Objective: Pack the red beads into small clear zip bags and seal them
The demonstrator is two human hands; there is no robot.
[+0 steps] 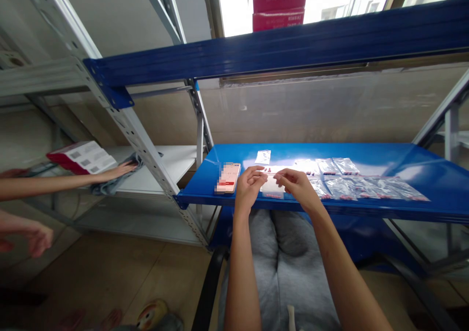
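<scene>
Blue shelf (384,157) is bearing a phone (230,177) and flat bags (342,187). At the shelf's front edge, left hand (249,185) and right hand (296,185) are pinching one bag (271,187); above the shelf, a window (337,4) is glowing.

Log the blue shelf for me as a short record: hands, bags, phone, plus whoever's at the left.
left hand: pinching upper edge of clear bag
right hand: pinching same bag's upper edge
bag contents: small reddish pieces near its bottom
other bags: lying in two rough rows on blue shelf, right of right hand
phone: left of left hand, screen lit
co-worker's hand: on grey cloth, beside red-and-white box
</scene>
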